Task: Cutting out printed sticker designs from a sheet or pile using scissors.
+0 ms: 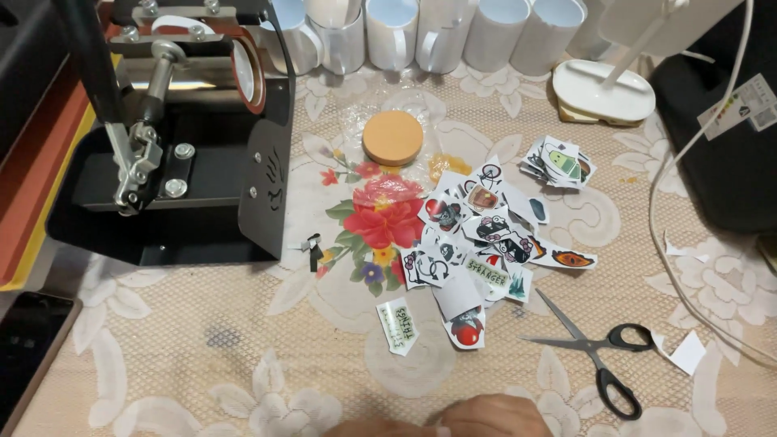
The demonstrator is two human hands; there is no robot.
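Only the tops of my hands show at the bottom edge of the head view. My right hand (495,414) is the larger patch, and my left hand (368,427) sits just beside it, with a small white bit between them. Their fingers are out of frame, so what they hold is hidden. Nearest to them lie two cut-out stickers, one green and white (398,325) and one with a red ball (463,324). Beyond these is a pile of several cut-out stickers (477,235). Black-handled scissors (595,356) lie open to the right of my hands.
A black mug heat press (202,162) fills the back left. Several white mugs (421,32) line the back edge, with a round cork coaster (392,137) in front. A white lamp base (603,93) and cable (672,243) are on the right, and a dark tablet (28,348) lies at the lower left.
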